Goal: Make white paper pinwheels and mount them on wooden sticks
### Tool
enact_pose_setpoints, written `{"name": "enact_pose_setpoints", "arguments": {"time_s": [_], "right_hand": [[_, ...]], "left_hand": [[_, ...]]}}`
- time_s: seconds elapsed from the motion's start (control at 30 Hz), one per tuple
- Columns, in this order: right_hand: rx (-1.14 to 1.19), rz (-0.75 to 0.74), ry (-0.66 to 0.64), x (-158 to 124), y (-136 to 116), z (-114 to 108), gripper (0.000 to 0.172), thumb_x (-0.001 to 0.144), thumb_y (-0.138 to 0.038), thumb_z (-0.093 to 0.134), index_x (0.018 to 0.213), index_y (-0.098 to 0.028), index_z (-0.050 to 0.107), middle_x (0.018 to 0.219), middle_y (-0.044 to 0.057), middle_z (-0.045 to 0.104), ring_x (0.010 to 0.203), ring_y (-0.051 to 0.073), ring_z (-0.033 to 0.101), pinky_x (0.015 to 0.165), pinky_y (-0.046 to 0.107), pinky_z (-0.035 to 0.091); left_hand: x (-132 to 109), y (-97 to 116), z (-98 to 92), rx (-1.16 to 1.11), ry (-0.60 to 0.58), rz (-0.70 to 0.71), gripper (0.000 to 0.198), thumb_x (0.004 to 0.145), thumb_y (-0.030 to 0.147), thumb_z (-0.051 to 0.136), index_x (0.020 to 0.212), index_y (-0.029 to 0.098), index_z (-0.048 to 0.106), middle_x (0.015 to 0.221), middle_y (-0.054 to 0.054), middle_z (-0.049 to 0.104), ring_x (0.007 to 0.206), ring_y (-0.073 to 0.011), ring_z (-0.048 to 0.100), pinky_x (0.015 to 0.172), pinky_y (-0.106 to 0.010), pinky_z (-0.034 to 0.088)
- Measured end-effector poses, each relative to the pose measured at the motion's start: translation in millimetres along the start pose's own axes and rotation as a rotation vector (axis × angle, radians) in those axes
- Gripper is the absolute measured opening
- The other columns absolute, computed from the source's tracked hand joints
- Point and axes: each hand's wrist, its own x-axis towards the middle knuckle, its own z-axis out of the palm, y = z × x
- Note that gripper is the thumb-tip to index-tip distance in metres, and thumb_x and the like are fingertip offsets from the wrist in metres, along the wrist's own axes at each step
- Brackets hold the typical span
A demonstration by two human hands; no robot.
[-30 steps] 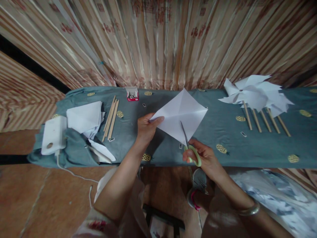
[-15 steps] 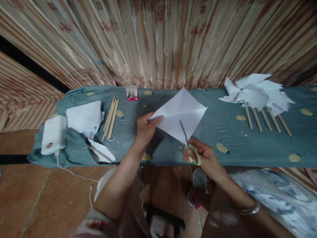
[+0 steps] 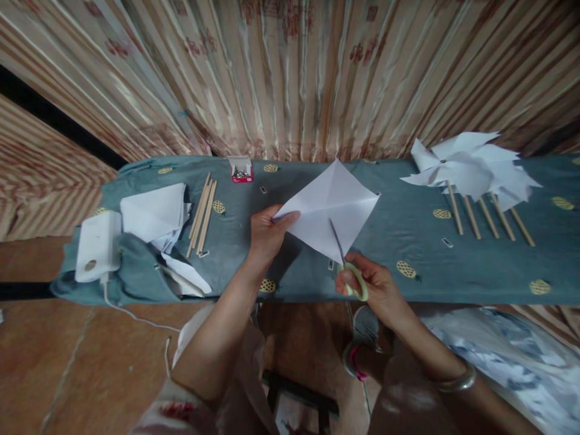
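Note:
My left hand (image 3: pixel 268 232) pinches the left corner of a creased white paper square (image 3: pixel 333 196), turned like a diamond above the table. Through the handles of scissors (image 3: pixel 354 283) with pale green grips go the fingers of my right hand (image 3: pixel 369 278). The scissors' blade lies over the lower corner of the paper, its tip pointing toward the middle. Whether the second blade is under the sheet is hidden.
On the green cloth (image 3: pixel 299 290) to the left lie wooden sticks (image 3: pixel 203 214), folded white paper (image 3: pixel 154 211), a white power bank-like device (image 3: pixel 98 246) with a cable, and a small red box (image 3: pixel 241 170) of metal pieces. Several paper pinwheels (image 3: pixel 471 166) lie at the right.
Almost nothing differs. Both hands, the paper and the scissors keep their places; the view has shifted very slightly.

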Motion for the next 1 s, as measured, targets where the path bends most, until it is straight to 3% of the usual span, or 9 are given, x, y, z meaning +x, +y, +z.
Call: {"name": "enact_pose_setpoints", "arguments": {"time_s": [0.8, 1.0], "right_hand": [[0.04, 0.063, 0.01, -0.2, 1.2, -1.0, 0.057, 0.06, -0.065, 0.079, 0.09, -0.024, 0.054, 0.054, -0.005, 0.063, 0.047, 0.012, 0.055, 0.049, 0.025, 0.045], [-0.043, 0.096, -0.098, -4.2, 2.3, -9.3, 0.061, 0.062, -0.065, 0.078, 0.101, -0.022, 0.059, 0.071, 0.0, 0.069, 0.059, 0.014, 0.061, 0.057, 0.027, 0.05]], "left_hand": [[0.8, -3.8, -0.7, -0.009, -0.007, -0.011, 0.013, 0.063, 0.026, 0.081, 0.074, 0.021, 0.076, 0.068, 0.003, 0.07, 0.059, -0.0127, 0.059, 0.06, -0.026, 0.046], [2.4, -2.0, -3.2, -0.024, 0.006, 0.003, 0.015, 0.062, 0.027, 0.081, 0.074, 0.02, 0.076, 0.067, 0.002, 0.07, 0.057, -0.0117, 0.057, 0.057, -0.025, 0.045]]}}
